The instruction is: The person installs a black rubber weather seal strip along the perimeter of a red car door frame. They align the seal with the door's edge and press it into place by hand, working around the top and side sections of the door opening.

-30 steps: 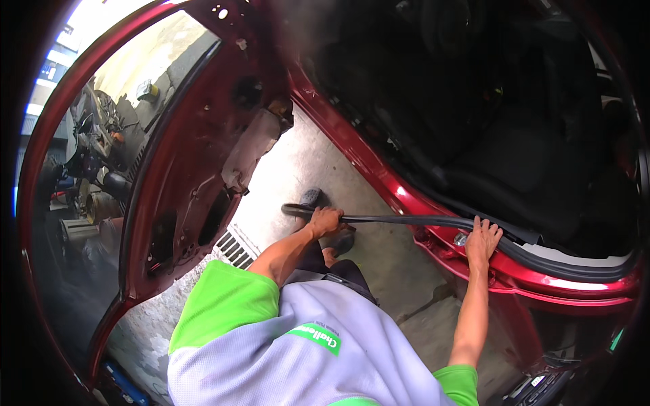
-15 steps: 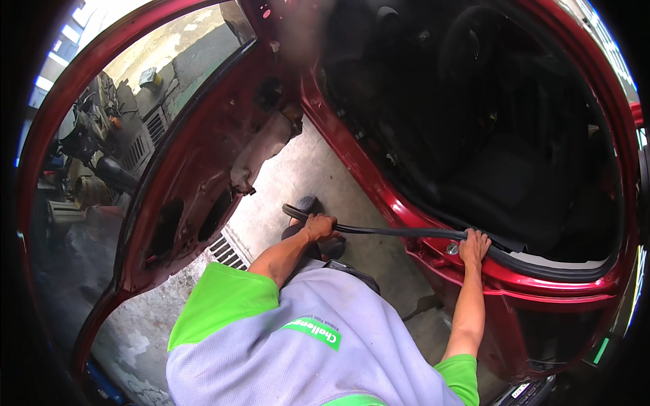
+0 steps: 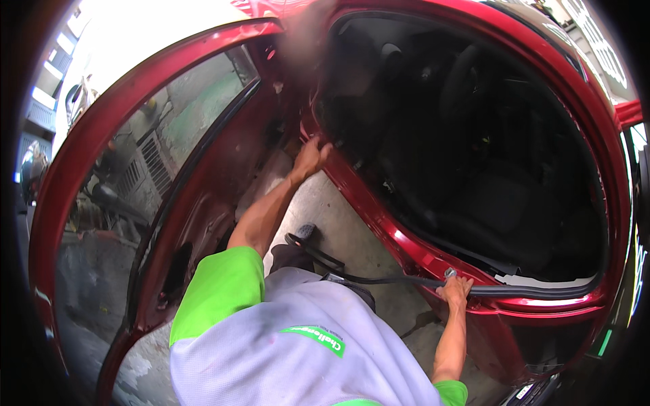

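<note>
Right hand is clasping black rubber strip; left hand, finger closure impossible to tell, is reaching to red car doorframe.

Underfoot I see grey concrete floor, pale near the middle and patchy towards half past seven. White daylight glare washes out everything between ten and eleven o'clock. A slotted drain grating shows at half past nine, a greenish floor patch beyond it at ten. Bright streaks line the edge past three o'clock.
</note>
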`<state>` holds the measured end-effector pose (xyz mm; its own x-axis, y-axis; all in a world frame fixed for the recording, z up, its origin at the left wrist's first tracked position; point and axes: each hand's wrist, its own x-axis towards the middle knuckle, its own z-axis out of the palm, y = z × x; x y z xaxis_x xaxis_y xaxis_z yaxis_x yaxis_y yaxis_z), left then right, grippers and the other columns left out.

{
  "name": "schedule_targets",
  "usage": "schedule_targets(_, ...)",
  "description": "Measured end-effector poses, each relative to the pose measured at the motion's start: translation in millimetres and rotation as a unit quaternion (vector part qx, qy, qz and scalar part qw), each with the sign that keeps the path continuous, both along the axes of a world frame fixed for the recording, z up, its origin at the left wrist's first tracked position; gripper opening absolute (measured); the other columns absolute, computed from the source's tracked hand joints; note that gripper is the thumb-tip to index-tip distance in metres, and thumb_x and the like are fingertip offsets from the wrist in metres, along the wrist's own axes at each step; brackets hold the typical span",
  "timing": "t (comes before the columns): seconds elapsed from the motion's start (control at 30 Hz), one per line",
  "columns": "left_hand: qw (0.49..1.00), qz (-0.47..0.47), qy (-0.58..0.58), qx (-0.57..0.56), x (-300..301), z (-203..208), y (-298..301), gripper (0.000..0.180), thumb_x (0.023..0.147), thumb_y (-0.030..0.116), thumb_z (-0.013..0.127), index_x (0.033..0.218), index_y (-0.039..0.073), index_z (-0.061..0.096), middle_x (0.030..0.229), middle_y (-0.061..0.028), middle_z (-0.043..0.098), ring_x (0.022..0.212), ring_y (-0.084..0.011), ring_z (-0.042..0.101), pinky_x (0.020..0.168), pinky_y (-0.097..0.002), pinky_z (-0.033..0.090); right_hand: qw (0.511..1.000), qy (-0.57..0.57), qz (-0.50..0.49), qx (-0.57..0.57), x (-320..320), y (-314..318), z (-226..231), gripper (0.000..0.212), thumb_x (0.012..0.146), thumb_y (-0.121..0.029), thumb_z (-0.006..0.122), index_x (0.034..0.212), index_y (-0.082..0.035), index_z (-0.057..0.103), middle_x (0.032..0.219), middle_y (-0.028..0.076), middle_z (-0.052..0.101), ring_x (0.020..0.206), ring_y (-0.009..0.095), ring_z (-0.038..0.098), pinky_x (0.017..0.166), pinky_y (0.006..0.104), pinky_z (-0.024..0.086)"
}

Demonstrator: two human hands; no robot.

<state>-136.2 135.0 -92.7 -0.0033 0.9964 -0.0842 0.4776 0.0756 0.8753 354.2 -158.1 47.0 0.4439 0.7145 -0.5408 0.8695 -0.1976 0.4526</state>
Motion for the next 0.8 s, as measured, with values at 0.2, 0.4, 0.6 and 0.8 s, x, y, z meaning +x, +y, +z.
schedule_targets(0.2,0.942,0.17,-0.021,0.288,-7,130,166,0.05,0.088,0.034,0.074,0.125,0.002,0.063,0.12,-0.0232,0.067,0.113,-0.0417,0.064,0.096,-0.0487,0.05,0.994,0.006,-0.079,-0.078,-24,-37,21,0.052,0.068,-0.049,0.09,0.1,-0.01,0.081,0.112,0.016,0.077,0.117,0.029,0.069,0.113,0.0451,0.033)
schedule_targets(0.4,0.914,0.217,0.118,0.322,1,178,238,0.064,0.094,0.043,0.074,0.14,0.001,0.059,0.131,-0.024,0.064,0.123,-0.039,0.061,0.104,-0.0467,0.047,0.988,0.019,-0.136,-0.073,-63,-17,57,0.048,0.064,-0.047,0.092,0.093,-0.01,0.082,0.098,0.014,0.079,0.11,0.028,0.071,0.111,0.0437,0.033)
schedule_targets(0.6,0.868,0.147,0.146,0.451,-51,127,300,0.076,0.096,0.055,0.067,0.14,-0.006,0.057,0.129,-0.0315,0.065,0.117,-0.042,0.066,0.099,-0.0485,0.051,0.996,-0.017,-0.082,0.034,-49,-30,9,0.027,0.084,-0.037,0.071,0.065,-0.021,0.079,0.073,0.006,0.075,0.092,0.021,0.07,0.107,0.0406,0.03)
schedule_targets(0.8,0.96,0.06,0.097,0.256,-21,209,251,0.078,0.092,0.058,0.069,0.145,0.003,0.055,0.142,-0.0205,0.06,0.128,-0.0374,0.06,0.109,-0.0482,0.046,0.983,0.006,-0.142,0.113,-32,-35,-43,0.018,0.083,-0.026,0.069,0.07,-0.018,0.078,0.081,0.006,0.076,0.104,0.026,0.067,0.115,0.0449,0.027)
